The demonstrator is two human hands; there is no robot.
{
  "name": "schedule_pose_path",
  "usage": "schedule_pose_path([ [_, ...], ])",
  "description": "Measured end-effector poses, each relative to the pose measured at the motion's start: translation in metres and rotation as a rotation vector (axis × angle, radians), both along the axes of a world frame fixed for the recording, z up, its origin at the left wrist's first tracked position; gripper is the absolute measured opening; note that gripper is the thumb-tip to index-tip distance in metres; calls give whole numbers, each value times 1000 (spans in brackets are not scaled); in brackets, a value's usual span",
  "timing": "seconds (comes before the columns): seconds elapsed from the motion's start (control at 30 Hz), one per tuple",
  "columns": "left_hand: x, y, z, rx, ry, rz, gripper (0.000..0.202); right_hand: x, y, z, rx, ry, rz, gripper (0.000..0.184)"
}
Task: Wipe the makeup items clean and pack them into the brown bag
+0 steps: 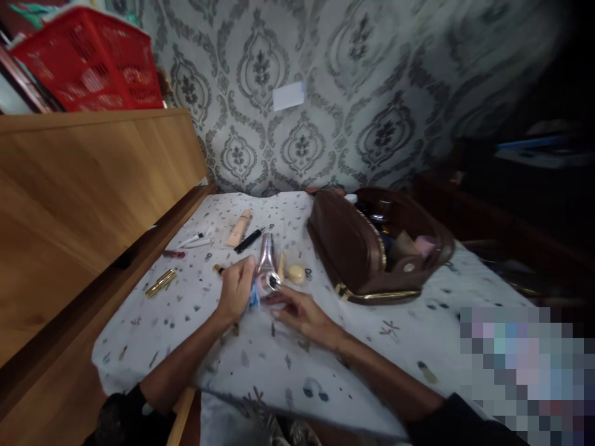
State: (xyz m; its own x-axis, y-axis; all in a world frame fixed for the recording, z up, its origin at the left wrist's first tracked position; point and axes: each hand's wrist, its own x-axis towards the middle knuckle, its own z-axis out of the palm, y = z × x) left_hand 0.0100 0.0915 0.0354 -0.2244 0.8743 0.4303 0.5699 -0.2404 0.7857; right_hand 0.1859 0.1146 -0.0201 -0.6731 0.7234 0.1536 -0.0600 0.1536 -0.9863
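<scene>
My left hand [236, 290] is closed, with a crumpled light-blue cloth [254, 295] showing at its fingers. My right hand [304, 314] has its fingertips closed on a small, round, shiny silver item [270, 282], pressed close to the cloth; blur hides its exact kind. Just beyond lies a silvery-pink cosmetic tube [266, 249]; whether it touches the round item I cannot tell. Right of it sit a round cream-coloured item [296, 273] and a slim beige piece [281, 266]. A black pen-like tube [249, 241] and a peach squeeze tube [239, 227] lie farther back.
An unzipped brown toiletry bag [344, 248] holding cosmetics stands at the right. Gold tubes [160, 283], a dark red stick [173, 254] and white tubes [193, 240] lie left on the patterned cloth [139, 334]. A wooden panel [102, 167] carries a red basket [93, 62].
</scene>
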Motion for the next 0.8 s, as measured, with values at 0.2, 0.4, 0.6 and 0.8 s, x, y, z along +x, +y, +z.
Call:
schedule_pose_path([
  [0.2,46,20,-1,-66,-194,-98,49,-3,2,-5,-20,108,-35,48],
  [0.4,44,20,9,-1,-20,-225,39,5,3,12,-3,222,-119,57],
  [0.6,48,27,29,-64,213,-412,38,1,8,8,-490,384,116,76],
  [0.8,45,44,41,-19,290,-294,37,15,14,19,-623,338,185,59],
])
